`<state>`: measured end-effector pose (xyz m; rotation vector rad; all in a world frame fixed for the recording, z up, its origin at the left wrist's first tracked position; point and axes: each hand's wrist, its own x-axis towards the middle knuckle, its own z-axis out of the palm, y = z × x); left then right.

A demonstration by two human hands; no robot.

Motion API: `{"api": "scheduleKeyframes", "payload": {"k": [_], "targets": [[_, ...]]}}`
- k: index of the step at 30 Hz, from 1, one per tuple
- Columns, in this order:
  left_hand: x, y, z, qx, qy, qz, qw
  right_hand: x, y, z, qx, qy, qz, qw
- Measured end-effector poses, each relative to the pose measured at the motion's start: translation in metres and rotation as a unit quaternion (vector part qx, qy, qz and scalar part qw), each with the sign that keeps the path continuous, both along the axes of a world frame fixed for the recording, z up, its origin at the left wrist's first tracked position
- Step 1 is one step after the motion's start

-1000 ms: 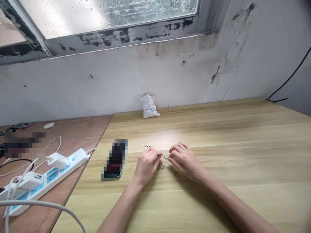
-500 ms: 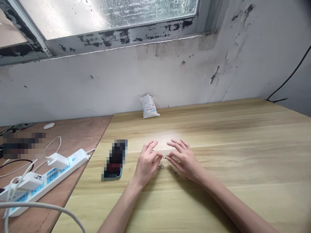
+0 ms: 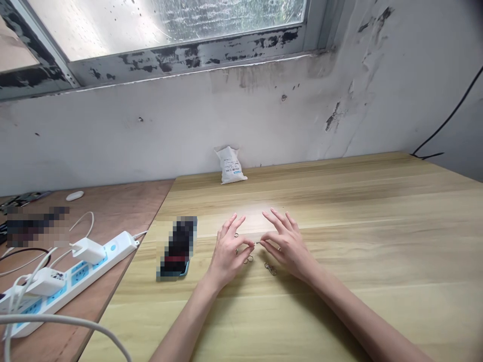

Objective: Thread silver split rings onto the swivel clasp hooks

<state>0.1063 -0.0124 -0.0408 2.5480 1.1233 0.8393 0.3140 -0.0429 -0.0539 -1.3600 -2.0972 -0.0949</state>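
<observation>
- One white packet, printed with a label, stands at the far edge of a wood-grain table, just before the stained wall; from where I stand, what it holds cannot be made out.
- Two bare hands meet over the table, the person's left hand and right hand nearly fingertip to fingertip.
- Each pinches with thumb and forefinger at a small metal piece caught between them, the other fingers raised and spread; whether it is one part or two meeting is too small to tell.
- Two small rings lie on the tabletop by the left thumb, one of them partly covered by it.
- One metal clasp rests below the right hand, apart from its fingers.
- One more ring shows just beyond the left hand, between the fingers; anything attached to it is hidden.
- One phone, its screen blurred, lies left of the hands.
- One white power strip with blue sockets runs along the neighboring brown table, at least two white adapters plugged in, and one white oval object lies behind.
</observation>
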Motion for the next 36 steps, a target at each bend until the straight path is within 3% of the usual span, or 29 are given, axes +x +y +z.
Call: {"api": "scheduleKeyframes", "payload": {"k": [11, 17, 24, 29, 36], "targets": [[0.003, -0.002, 0.008, -0.100, -0.066, -0.001, 0.993, -0.005, -0.003, 0.002, -0.007, 0.030, -0.004, 1.000], [0.001, 0.000, 0.011, -0.139, -0.129, 0.007, 0.982, -0.011, -0.008, 0.010, 0.034, 0.038, 0.016, 0.999], [0.005, -0.003, 0.016, -0.203, -0.193, -0.019, 0.960, -0.022, -0.008, 0.004, 0.095, 0.005, 0.005, 0.995], [0.008, -0.006, 0.011, -0.208, -0.196, -0.008, 0.958, -0.024, -0.009, 0.006, 0.097, -0.005, -0.001, 0.995], [0.012, -0.008, 0.006, -0.153, -0.179, 0.042, 0.971, -0.021, -0.006, 0.002, 0.055, -0.027, 0.029, 0.998]]}}
